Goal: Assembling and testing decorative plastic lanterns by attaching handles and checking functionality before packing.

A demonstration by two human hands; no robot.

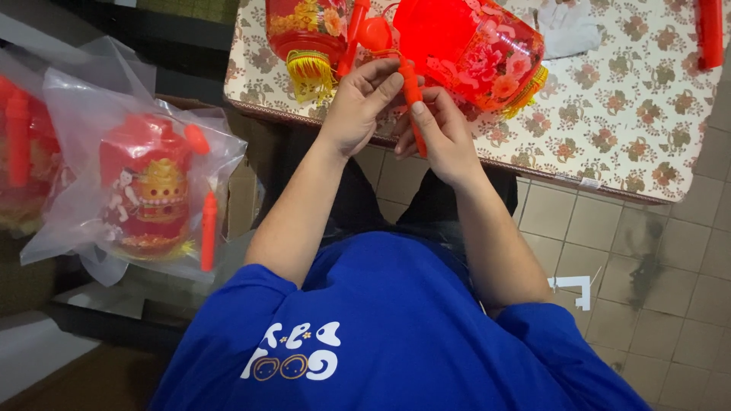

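Both hands are working at the near edge of the surface [609, 114], which is wearing a floral cloth. The left hand [358, 103] is pinching the upper end of a thin red stick [411, 91] between thumb and fingers, and the right hand [440, 129] is pinching the same stick lower down, thumb pressing along it, so neither hand is spread. The stick is sitting just off the near edge, touching or nearly touching a red flowered lantern [480, 53] that is lying tilted on the surface right behind the hands; it looks held close like that so the stick can be lined up with the lantern, though the joint itself is hidden. A second lantern with a yellow fringe [304, 38] is standing toward the near left corner, a white cloth or glove [567, 30] is lying at the far edge, and another red stick [710, 30] is at the right edge. Off the surface to the person's left, a clear plastic bag [76, 198] is holding a finished red lantern [148, 190] with its own stick [209, 228], resting on a cardboard box [244, 194]; more bagged red pieces [19, 152] are sitting further left.
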